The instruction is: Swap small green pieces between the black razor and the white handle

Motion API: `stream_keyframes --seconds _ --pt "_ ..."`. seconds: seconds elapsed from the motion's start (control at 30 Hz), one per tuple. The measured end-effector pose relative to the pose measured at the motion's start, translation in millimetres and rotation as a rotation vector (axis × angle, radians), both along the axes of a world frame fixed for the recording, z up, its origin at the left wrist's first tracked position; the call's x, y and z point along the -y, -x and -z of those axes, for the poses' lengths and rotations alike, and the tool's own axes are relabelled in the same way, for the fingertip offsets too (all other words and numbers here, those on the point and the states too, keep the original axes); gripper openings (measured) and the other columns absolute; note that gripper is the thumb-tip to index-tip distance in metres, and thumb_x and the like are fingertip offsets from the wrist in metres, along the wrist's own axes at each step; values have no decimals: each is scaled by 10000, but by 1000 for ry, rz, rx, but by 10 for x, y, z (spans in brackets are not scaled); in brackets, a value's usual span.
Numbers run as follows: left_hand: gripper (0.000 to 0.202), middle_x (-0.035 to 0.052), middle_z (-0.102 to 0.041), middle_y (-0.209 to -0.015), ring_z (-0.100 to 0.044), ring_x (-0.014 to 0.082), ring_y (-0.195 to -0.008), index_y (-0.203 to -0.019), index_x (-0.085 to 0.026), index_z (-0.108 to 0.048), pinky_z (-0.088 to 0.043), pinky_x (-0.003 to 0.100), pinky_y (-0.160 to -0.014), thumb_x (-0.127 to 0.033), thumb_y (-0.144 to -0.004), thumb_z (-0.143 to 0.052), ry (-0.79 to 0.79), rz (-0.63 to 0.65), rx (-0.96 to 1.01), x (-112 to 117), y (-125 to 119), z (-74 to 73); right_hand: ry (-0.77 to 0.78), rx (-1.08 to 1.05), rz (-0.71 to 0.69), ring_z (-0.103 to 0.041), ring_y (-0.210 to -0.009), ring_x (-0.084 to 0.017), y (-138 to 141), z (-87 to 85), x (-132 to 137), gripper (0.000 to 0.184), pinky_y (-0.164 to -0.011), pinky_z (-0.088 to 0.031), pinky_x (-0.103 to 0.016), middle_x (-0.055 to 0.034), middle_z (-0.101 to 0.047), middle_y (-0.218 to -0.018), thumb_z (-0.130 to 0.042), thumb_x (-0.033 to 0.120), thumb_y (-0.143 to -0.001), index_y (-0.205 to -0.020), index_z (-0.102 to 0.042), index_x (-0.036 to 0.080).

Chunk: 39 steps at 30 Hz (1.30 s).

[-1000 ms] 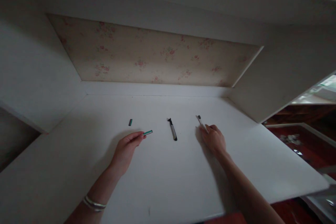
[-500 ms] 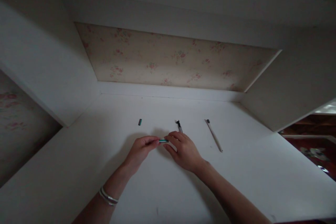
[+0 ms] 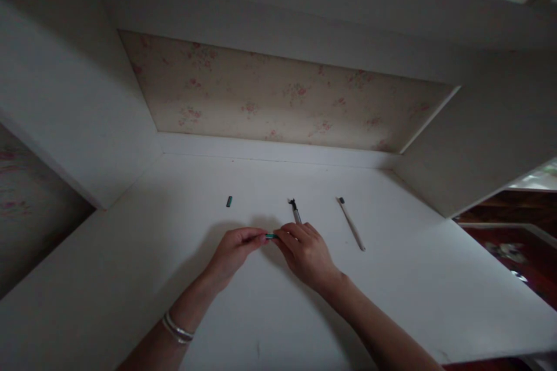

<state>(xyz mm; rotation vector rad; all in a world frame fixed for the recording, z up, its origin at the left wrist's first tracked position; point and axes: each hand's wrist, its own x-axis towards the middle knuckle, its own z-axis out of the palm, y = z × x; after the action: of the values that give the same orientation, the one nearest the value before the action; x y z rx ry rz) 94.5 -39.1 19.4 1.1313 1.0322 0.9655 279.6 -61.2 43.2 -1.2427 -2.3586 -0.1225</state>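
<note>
Over the white desk, my left hand (image 3: 234, 252) pinches the left end of a small green and black razor cartridge (image 3: 270, 236) between thumb and fingers. On its right end, the fingers of my right hand (image 3: 307, 258) are closed too, so only the middle of the cartridge shows. Just beyond my right hand lies a razor handle (image 3: 296, 214), silver with a black top, its lower part hidden behind the fingers. A second razor cartridge (image 3: 229, 202), also green and black, rests on the desk farther back to the left.
A toothbrush (image 3: 352, 226) with a pale handle and dark bristles lies to the right. White side panels (image 3: 487, 139) and a back ledge (image 3: 278, 149) enclose the desk (image 3: 261, 319). Floral wallpaper (image 3: 296, 98) shows behind, below an overhead shelf (image 3: 278, 17).
My right thumb and fingers have come together on the cartridge's right end; before, the thumb was apart from it. The view has shifted slightly. The things on the desk stay in place.
</note>
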Motion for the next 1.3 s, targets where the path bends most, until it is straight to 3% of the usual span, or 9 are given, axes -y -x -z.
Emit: stream_keyframes --seconds 0.17,0.23,0.37,0.47,0.6,0.87,1.1,1.2,1.3 --pt "253 63 -740 -810 -580 177 -723 -897 -189 -745 -390 283 -683 -346 -705 -695 23 -47 -59 0 15 7 4 -51 168 -600 -806 -189 -266 115 -31 262 -735 -420 -301 -80 -670 -935 -436 305 -953 -1047 -654 195" --pt "257 67 -738 -810 -576 180 -733 -893 -187 -743 -384 281 -679 -348 -697 -698 33 -68 -54 -7 33 3 51 -100 315 -617 -807 -179 -540 179 -118 309 -741 -437 -277 -81 -672 -948 -412 342 -955 -1038 -673 199" --pt "262 67 -728 -795 -560 180 -727 -882 -178 -741 -374 282 -673 -336 -676 -709 45 -66 -35 -8 38 -21 186 -46 801 -645 -820 -180 -1255 258 -308 390 -731 -445 -251 -78 -677 -1015 -383 418 -936 -1052 -694 215" --pt "244 53 -711 -755 -523 156 -663 -868 -178 -739 -361 273 -640 -317 -671 -703 70 -58 -8 -1 18 -35 240 -8 968 -653 -825 -239 -1708 288 -363 421 -680 -443 -296 -122 -688 -998 -383 434 -912 -1012 -723 206" --pt "245 53 -695 -737 -498 134 -609 -871 -172 -736 -345 266 -608 -307 -672 -688 98 -40 31 0 13 -21 337 31 1102 -665 -782 -279 -2003 362 -364 433 -620 -437 -323 -154 -713 -910 -420 498 -862 -962 -749 235" --pt "228 56 -690 -738 -492 131 -610 -867 -164 -732 -351 257 -608 -291 -684 -681 108 -38 22 -14 38 -6 408 46 1136 -670 -817 -305 -2084 472 -432 467 -624 -443 -341 -167 -715 -900 -434 544 -833 -983 -746 230" --pt "259 48 -700 -754 -513 156 -623 -887 -180 -731 -372 262 -596 -331 -684 -676 -5 -59 -131 -62 77 6 374 -8 1097 -662 -749 -295 -2058 354 -359 535 -608 -434 -348 -154 -719 -862 -381 601 -840 -953 -753 233" --pt "257 46 -708 -787 -547 174 -644 -904 -205 -735 -398 274 -615 -353 -711 -652 -112 -56 -264 -155 155 -73 305 -53 1026 -651 -818 -274 -1910 254 -339 508 -676 -436 -333 -136 -706 -966 -350 530 -881 -908 -746 212" --pt "200 44 -715 -834 -580 193 -675 -862 -245 -749 -422 290 -669 -339 -713 -655 -336 -40 -440 -349 289 -195 275 -124 860 -646 -844 -215 -1595 198 -352 432 -736 -437 -280 -82 -699 -1001 -352 446 -907 -938 -714 211"
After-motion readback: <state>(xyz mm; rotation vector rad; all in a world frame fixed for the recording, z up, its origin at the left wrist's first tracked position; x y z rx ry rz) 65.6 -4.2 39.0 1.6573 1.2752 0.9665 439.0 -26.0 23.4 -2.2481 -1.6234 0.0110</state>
